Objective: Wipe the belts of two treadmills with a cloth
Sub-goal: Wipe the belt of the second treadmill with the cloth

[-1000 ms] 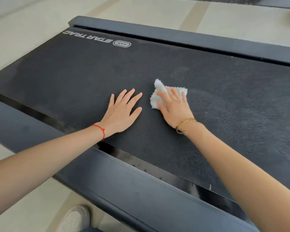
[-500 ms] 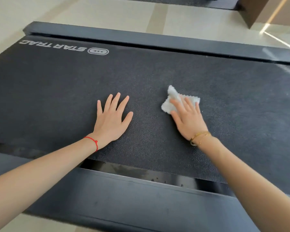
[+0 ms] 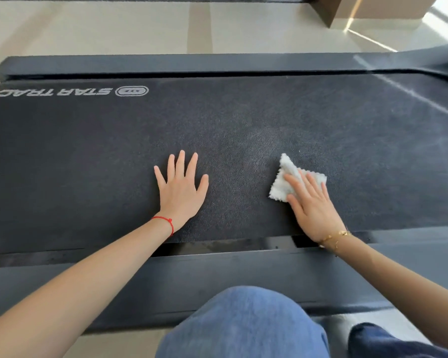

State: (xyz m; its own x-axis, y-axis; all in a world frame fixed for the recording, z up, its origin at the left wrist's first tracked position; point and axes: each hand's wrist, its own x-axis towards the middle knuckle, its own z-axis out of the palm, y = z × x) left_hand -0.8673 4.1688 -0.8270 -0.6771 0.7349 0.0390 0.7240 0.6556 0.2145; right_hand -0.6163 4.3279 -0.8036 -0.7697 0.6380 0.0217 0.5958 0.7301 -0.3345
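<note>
Our right hand [image 3: 313,208] has slid the fluffy white cloth [image 3: 290,180] right, fingers flat; our left hand [image 3: 181,187] rests open on the dark belt [image 3: 88,156].

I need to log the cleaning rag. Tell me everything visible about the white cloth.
The white cloth is a small fluffy rag, looking like soft microfibre, with zigzag-cut edges. It lies folded or bunched flat on the dark treadmill belt, one corner pointing away from the person. The right hand presses it down with straight fingers, covering its near part. The left hand rests apart from it.
</note>
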